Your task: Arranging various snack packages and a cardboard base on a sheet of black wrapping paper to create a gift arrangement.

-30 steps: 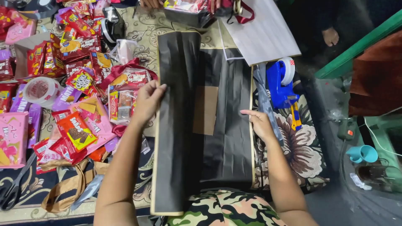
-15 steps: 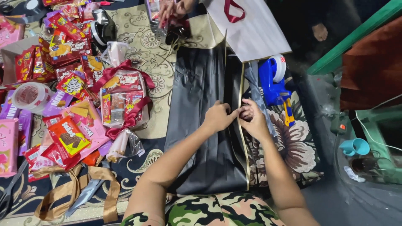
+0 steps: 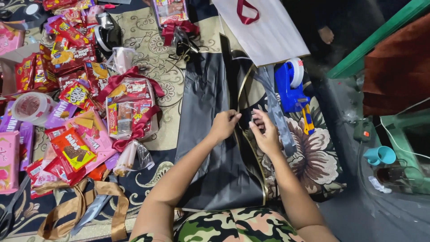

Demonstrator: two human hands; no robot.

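A long sheet of black wrapping paper (image 3: pixel 210 103) lies folded lengthwise over a flat cardboard panel on the patterned mat. My left hand (image 3: pixel 225 124) pinches the folded right edge of the black paper near its middle. My right hand (image 3: pixel 265 132) meets it from the right, fingers on the same edge, just beside a strip of grey tape (image 3: pixel 274 107). Both forearms reach out over my camouflage-print lap.
A blue tape dispenser (image 3: pixel 292 87) lies right of my hands. A white paper bag (image 3: pixel 264 33) with a red ribbon handle is at the top. Wrapped snack bundles (image 3: pixel 130 107), loose snack packets, a tape roll (image 3: pixel 31 107) and brown ribbon fill the left. Another person's hand (image 3: pixel 326 33) shows top right.
The black paper has been folded over from a wide spread into a narrow strip. My hands moved from its two sides to meet at its right edge.
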